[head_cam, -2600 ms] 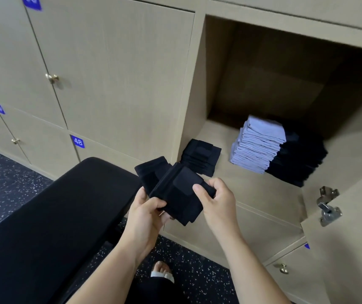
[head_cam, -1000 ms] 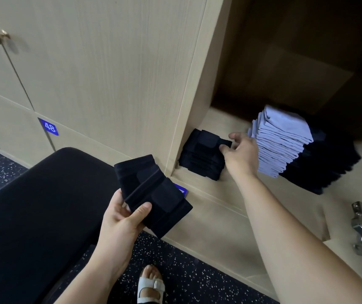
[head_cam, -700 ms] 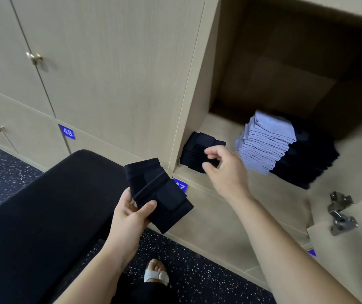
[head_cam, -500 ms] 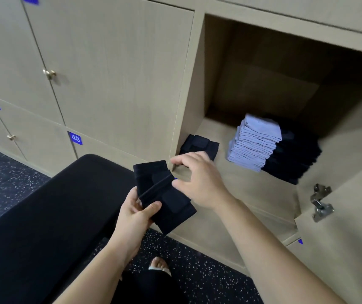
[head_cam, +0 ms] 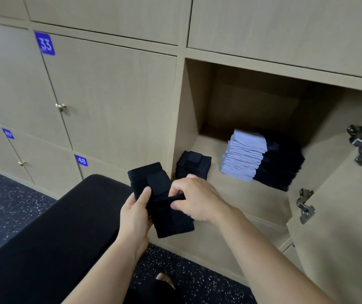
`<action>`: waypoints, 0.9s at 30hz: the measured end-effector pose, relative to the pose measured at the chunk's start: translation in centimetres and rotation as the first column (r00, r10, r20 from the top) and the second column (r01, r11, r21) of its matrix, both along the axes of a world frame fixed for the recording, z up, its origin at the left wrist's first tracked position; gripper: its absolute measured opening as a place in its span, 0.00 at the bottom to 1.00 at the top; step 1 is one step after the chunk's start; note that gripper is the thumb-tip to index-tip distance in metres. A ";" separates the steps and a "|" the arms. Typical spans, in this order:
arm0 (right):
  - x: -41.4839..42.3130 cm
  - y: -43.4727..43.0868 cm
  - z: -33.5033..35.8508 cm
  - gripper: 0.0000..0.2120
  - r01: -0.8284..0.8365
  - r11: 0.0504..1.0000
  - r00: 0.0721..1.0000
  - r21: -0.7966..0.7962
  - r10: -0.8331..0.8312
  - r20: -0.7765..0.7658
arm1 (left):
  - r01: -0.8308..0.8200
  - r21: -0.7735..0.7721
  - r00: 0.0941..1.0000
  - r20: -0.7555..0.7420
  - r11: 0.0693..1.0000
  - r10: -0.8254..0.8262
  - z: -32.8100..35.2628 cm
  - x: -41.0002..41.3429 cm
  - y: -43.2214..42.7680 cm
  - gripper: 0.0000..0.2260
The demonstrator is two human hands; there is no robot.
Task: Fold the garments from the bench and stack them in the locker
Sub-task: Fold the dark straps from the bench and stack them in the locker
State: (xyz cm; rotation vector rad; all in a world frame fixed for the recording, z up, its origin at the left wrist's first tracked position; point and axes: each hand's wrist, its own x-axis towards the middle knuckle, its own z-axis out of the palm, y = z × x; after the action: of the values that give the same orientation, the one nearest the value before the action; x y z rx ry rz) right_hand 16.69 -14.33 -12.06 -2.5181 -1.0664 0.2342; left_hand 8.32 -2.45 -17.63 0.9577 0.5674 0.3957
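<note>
Up front now: the left hand [head_cam: 135, 213] has its grip wrapped round the bundle of small folded black fabric garments [head_cam: 169, 223], just off the end of the black padded table [head_cam: 55, 238]. The right hand [head_cam: 195, 199] has its grip pinching one fold, in front of the open beige wooden locker [head_cam: 230, 195].

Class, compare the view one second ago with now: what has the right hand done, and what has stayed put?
The right hand left the black stack in the locker, drew back and now pinches a piece of the black bundle held by the left hand. The left hand kept its grip; the black stack, the lilac stack and the dark stack beside it stayed in place.
</note>
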 end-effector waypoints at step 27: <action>18.2 2.9 -7.6 0.06 0.863 0.190 0.505 0.468 -0.368 -0.781 | -0.020 -0.051 0.997 -0.078 0.998 0.016 -10.3 4.2 4.3 0.10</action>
State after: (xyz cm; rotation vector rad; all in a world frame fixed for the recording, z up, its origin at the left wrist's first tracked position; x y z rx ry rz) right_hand 34.93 -11.42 -19.65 -1.5541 0.2588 0.0693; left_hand 12.47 1.89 -27.97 0.9211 0.6543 0.3597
